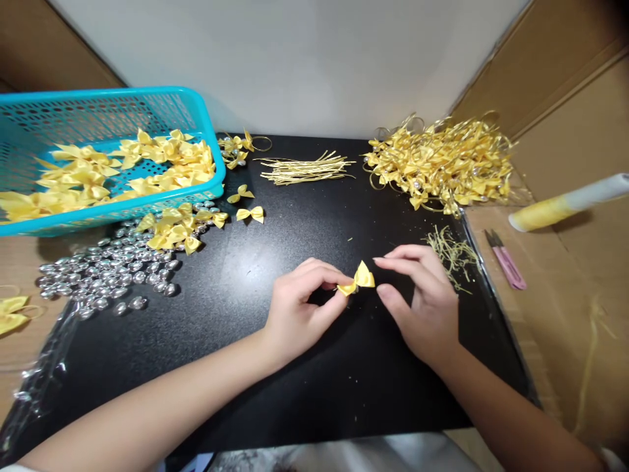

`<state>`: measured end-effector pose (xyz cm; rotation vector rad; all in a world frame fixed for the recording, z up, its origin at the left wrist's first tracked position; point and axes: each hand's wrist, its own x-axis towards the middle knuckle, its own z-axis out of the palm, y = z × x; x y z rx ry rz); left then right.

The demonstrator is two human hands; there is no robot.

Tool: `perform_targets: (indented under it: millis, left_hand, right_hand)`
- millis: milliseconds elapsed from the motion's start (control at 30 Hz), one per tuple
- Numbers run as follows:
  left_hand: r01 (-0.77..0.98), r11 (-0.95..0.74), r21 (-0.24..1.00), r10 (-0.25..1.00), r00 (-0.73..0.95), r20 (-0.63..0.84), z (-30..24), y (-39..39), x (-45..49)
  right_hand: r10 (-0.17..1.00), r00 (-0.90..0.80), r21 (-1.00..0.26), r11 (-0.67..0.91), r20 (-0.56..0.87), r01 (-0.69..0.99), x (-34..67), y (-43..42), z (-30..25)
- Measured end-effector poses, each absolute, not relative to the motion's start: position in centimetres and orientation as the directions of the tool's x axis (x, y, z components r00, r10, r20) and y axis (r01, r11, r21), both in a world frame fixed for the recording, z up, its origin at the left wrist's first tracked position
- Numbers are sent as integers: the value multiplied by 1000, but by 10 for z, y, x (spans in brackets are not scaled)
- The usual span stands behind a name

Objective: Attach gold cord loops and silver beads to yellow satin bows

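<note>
Left hand (295, 308) in a pinch, right hand (428, 311) beside it — half-curled, thumb (393, 301) apart

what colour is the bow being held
The bow is yellow, seen best in the head view.

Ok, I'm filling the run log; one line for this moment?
left hand: pinching yellow bow | right hand: open, near bow | gold strips: beyond hands | pink snips: lying at right

Pale wall (314, 72) behind black tabletop (304, 223), seemingly cardboard sides (555, 124).
</note>
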<state>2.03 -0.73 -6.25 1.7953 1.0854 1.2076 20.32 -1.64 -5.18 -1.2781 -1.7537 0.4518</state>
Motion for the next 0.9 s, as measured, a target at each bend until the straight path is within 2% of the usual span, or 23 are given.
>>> perform_targets:
  millis: [100, 233, 367, 467, 567, 700, 900]
  left_hand:
    - [287, -467, 836, 876, 280, 393, -60, -5, 22]
    - [299, -446, 843, 876, 341, 342, -57, 1, 23]
    - [346, -239, 907, 918, 384, 96, -57, 10, 17]
    - [312, -59, 948, 918, 391, -71, -60, 18, 11]
    - [226, 29, 974, 889, 439, -128, -63, 29, 8]
    - [22, 153, 988, 876, 459, -145, -61, 44, 10]
    - [13, 210, 978, 851, 490, -189, -62, 52, 12]
  right_hand:
    - [925, -122, -782, 370, 359, 501, 200, -15, -52]
    - [962, -109, -912, 272, 250, 307, 199, -11, -59]
    - [948, 0, -948, 319, 319, 0, 206, 0, -57]
    - [967, 27, -960, 256, 254, -112, 214, 13, -41]
    - [967, -14, -958, 248, 253, -147, 216, 32, -18]
    - [953, -62, -949, 287, 297, -130, 207, 57, 6]
    - [962, -153, -964, 201, 228, -176, 188, 78, 15]
